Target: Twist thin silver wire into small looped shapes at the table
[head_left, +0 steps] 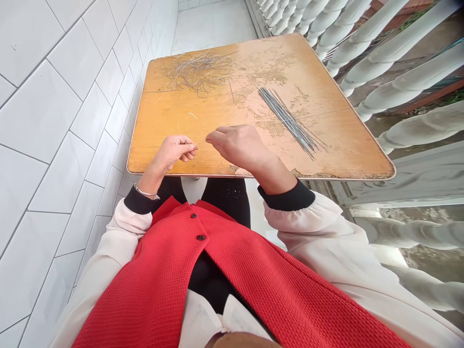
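Observation:
Over the near edge of the table, my left hand (pixel 174 151) is closed in a pinch, thumb against the fingers. A thin wire (pixel 201 144) faintly spans the small gap from there to my right hand (pixel 237 145). The right hand is also closed, its back turned up and most of its fingers hidden beneath. A long thin pale strand (pixel 322 114) runs out to the right past that hand, across a bundle of straight grey wires (pixel 286 121). A loose tangle of curly thin wire (pixel 199 70) lies at the table's far left.
The worn wooden table (pixel 163 106) has peeling patches and a rounded rim. A short pale wire scrap (pixel 193 116) lies beyond my left hand. The white tiled wall (pixel 58 130) stands close on the left, a white balustrade (pixel 391 92) on the right.

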The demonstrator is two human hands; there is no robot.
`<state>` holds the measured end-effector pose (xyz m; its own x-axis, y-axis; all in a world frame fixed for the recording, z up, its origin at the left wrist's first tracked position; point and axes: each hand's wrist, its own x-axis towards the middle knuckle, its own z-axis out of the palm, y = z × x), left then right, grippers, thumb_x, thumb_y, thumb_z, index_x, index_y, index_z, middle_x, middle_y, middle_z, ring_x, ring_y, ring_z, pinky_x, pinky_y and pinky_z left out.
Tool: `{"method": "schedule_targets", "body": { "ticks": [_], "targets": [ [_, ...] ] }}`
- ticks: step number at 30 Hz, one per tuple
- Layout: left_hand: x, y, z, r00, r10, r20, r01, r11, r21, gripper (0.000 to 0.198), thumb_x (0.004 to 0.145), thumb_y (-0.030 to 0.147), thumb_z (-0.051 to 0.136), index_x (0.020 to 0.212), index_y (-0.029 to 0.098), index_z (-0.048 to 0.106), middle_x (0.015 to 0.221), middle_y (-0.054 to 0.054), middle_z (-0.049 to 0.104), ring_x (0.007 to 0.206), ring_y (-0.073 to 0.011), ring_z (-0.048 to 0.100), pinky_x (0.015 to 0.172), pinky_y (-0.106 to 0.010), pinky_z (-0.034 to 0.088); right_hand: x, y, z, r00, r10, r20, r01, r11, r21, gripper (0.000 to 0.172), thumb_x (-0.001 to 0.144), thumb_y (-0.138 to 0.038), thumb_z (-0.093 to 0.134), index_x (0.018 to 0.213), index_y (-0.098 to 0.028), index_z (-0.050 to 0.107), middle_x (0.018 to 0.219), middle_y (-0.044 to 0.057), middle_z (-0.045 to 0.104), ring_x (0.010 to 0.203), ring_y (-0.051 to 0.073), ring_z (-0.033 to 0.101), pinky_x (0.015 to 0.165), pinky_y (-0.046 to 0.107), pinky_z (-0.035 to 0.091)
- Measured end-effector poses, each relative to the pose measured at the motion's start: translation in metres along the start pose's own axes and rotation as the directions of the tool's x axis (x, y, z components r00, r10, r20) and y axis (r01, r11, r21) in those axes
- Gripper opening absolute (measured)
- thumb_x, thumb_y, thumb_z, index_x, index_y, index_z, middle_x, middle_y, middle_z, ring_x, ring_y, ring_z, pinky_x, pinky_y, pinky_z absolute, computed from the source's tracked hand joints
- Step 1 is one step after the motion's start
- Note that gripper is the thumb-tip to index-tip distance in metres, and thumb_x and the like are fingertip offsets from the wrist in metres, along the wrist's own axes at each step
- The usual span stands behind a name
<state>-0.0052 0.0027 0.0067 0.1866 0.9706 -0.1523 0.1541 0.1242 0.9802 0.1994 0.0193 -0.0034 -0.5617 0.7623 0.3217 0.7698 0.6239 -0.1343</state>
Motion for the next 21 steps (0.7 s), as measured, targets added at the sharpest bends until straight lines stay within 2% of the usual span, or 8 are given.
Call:
{"method": "schedule_targets", "body": {
  "ticks": [3,5,7,9,12,14,17,21],
  "targets": [
    [0.000,0.002,0.001,1.000,0.013,-0.024,-0.013,1.000,-0.011,0.020,0.086,0.005,0.061,0.068,0.012,0.064,0.059,0.002,0.063,0.052,-0.0039,0.059,0.051,-0.017,0.041,0.001,-0.003,0.007,0.997,0.066,-0.035,-0.067,0.997,-0.024,0.035,0.100,-0.027,0.036,0.102,-0.018,0.071,0.089,0.010,0.074,0.074,0.020,0.061,0.061,0.031,0.028],
    [0.000,0.004,0.002,0.999,0.024,-0.043,-0.025,0.999,-0.027,0.020,0.087,0.006,0.061,0.068,0.012,0.064,0.059,0.002,0.063,0.052,-0.0039,0.058,0.051,-0.017,0.041,0.001,-0.009,0.013,0.983,0.129,-0.128,-0.115,0.987,0.115,0.034,0.101,-0.028,0.037,0.101,-0.017,0.069,0.088,0.010,0.074,0.075,0.020,0.064,0.064,0.031,0.035],
    [0.000,0.006,0.004,0.998,0.040,-0.057,-0.043,0.998,-0.048,0.019,0.087,0.007,0.062,0.069,0.012,0.064,0.060,0.002,0.063,0.053,-0.0037,0.058,0.052,-0.017,0.041,0.002,-0.016,0.021,0.948,0.236,-0.214,-0.154,0.928,0.340,0.031,0.101,-0.031,0.039,0.096,-0.018,0.067,0.081,0.008,0.072,0.071,0.019,0.064,0.067,0.031,0.042],
    [0.001,0.008,0.006,0.996,0.055,-0.070,-0.059,0.996,-0.061,0.018,0.088,0.008,0.062,0.070,0.013,0.063,0.062,0.002,0.064,0.054,-0.0034,0.059,0.052,-0.017,0.041,0.004,-0.024,0.029,0.897,0.379,-0.226,-0.193,0.798,0.571,0.029,0.101,-0.038,0.043,0.091,-0.021,0.064,0.073,0.004,0.069,0.060,0.015,0.061,0.063,0.029,0.045],
    [0.002,0.009,0.008,0.994,0.067,-0.082,-0.072,0.996,-0.059,0.018,0.089,0.009,0.062,0.071,0.013,0.062,0.063,0.003,0.063,0.055,-0.0032,0.058,0.053,-0.017,0.042,0.009,-0.035,0.040,0.815,0.563,-0.137,-0.192,0.485,0.853,0.030,0.098,-0.046,0.052,0.084,-0.021,0.060,0.064,-0.001,0.063,0.047,0.010,0.054,0.052,0.025,0.043],
    [0.003,0.010,0.010,0.994,0.070,-0.085,-0.074,0.996,-0.051,0.018,0.089,0.008,0.061,0.072,0.013,0.061,0.062,0.003,0.063,0.055,-0.0033,0.058,0.053,-0.017,0.043,0.013,-0.040,0.044,0.782,0.621,-0.056,-0.147,0.271,0.951,0.030,0.095,-0.048,0.058,0.082,-0.021,0.057,0.062,-0.003,0.061,0.044,0.008,0.052,0.048,0.023,0.041],
    [0.005,0.012,0.010,0.994,0.063,-0.089,-0.066,0.997,-0.028,0.020,0.089,0.007,0.060,0.070,0.013,0.059,0.059,0.004,0.061,0.053,-0.0036,0.057,0.054,-0.018,0.043,0.016,-0.045,0.045,0.771,0.635,0.055,-0.117,0.057,0.992,0.028,0.093,-0.046,0.064,0.083,-0.021,0.056,0.064,-0.004,0.062,0.046,0.007,0.055,0.048,0.021,0.044],
    [0.007,0.015,0.008,0.993,0.052,-0.103,-0.050,0.998,0.022,0.022,0.088,0.006,0.059,0.068,0.014,0.058,0.059,0.004,0.061,0.051,-0.0036,0.056,0.053,-0.019,0.042,0.013,-0.046,0.040,0.793,0.582,0.180,-0.136,-0.118,0.984,0.018,0.091,-0.036,0.066,0.088,-0.020,0.059,0.072,-0.003,0.068,0.054,0.007,0.062,0.057,0.020,0.051]
  ]
}}
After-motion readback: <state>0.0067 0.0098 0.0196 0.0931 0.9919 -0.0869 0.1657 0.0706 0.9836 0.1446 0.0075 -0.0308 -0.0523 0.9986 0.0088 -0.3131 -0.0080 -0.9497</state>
